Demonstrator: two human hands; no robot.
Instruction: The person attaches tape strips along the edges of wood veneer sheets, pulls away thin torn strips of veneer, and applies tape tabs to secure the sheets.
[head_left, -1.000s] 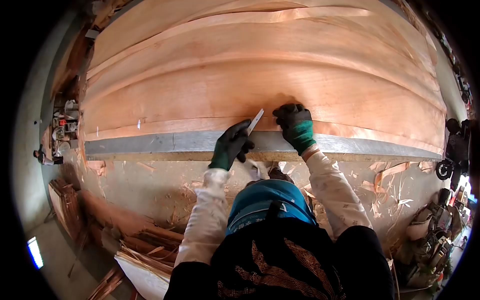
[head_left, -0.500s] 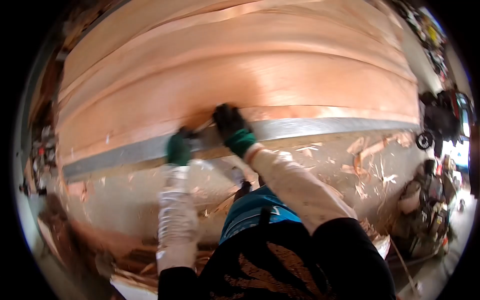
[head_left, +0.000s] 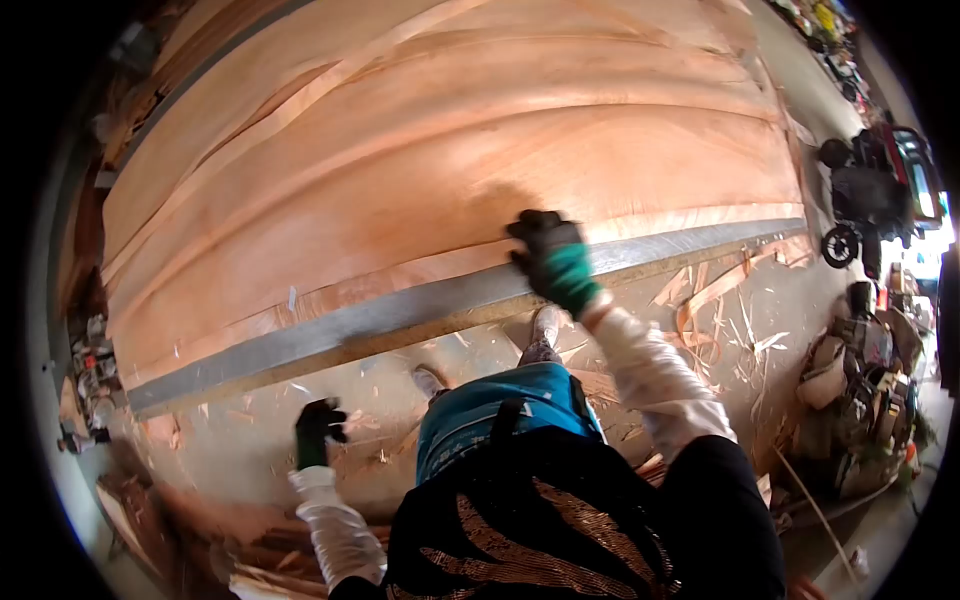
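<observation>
My right hand (head_left: 552, 258), in a green and black glove, is over the near edge of a wide, wavy sheet of wood veneer (head_left: 420, 190). Its fingers are slightly bent and apart, with nothing seen in them; whether they touch the veneer I cannot tell. Under the veneer's near edge runs a grey metal strip (head_left: 400, 307) along the front of the worktable. My left hand (head_left: 318, 430), gloved the same way, hangs off the table to the left of my body. Its fingers are loosely bent and apart, holding nothing.
Veneer scraps and shavings (head_left: 715, 310) litter the floor around my feet. A wheeled vehicle (head_left: 875, 200) stands off the table's right end, with a pile of assorted items (head_left: 865, 370) nearer me. Broken veneer strips (head_left: 270, 560) lie behind me at lower left.
My left hand has come away from the table edge, down and to the left. My right hand has shifted right along the edge. The view has turned slightly.
</observation>
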